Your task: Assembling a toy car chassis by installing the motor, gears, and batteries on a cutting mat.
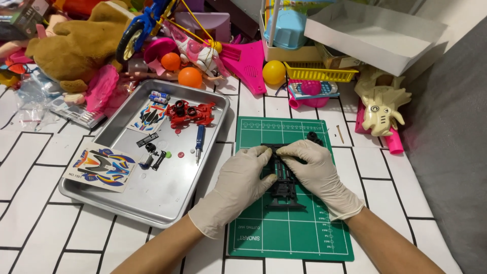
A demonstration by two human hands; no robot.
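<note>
both gloved hands on a black toy car chassis (284, 182) lying on a green cutting mat (304, 233). left hand (242, 182) pinches the chassis's front end with fingertips, palm resting on the mat's left edge. right hand (317, 170) grips the same front end from the other side, fingers curled over it. a small black wheel part (314, 136) sits on the mat just beyond the right hand.

surface: white tabletop (45, 223) with dark brick-pattern lines. left of the mat, a metal tray (167, 200) holds a red car body (190, 114), a blue screwdriver (200, 142), a sticker sheet (101, 166), small black parts.

far edge: piled toys, a brown plush (76, 48), orange balls (190, 77), a yellow ball (274, 72), a white cardboard box (375, 33). grey fabric (451, 152) along the right.
</note>
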